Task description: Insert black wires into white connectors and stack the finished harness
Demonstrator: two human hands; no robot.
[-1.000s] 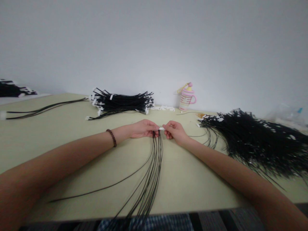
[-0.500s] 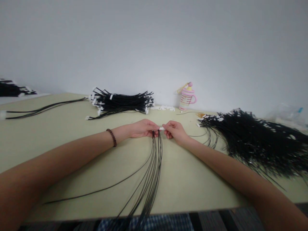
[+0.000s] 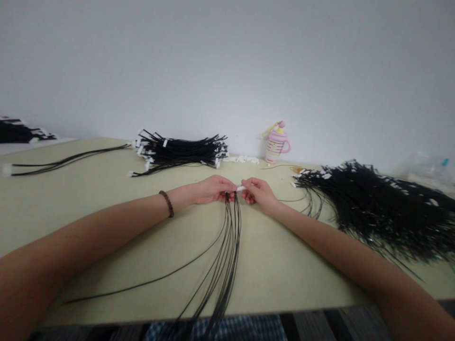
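Trailing off the near edge of the table (image 3: 106, 227), a sheaf of thin black wires (image 3: 222, 265) fans toward the person and gathers at its far end between both hands, presumably so the loose lengths hang clear while the ends are worked. Left hand (image 3: 210, 189), closed around the gathered wire ends, pins them at the fingertips; a dark beaded bracelet (image 3: 166, 203) sits on that wrist. Right hand (image 3: 259, 193), fingers curled shut, pinches a small white connector (image 3: 241, 188) held just against the wire ends, the two hands nearly touching. Wires: slender, matte black, uniform; one strand strays out to the left across the table. Right, near: a large loose heap of black wires with white connectors (image 3: 377, 208). Far, left of centre: a tidier stack of finished-looking leads (image 3: 179, 151), with a few long strands (image 3: 67, 161) farther left. Far, centre: a pink cup with a lid (image 3: 276, 144) against the wall, loose white connectors (image 3: 243, 160) beside it.
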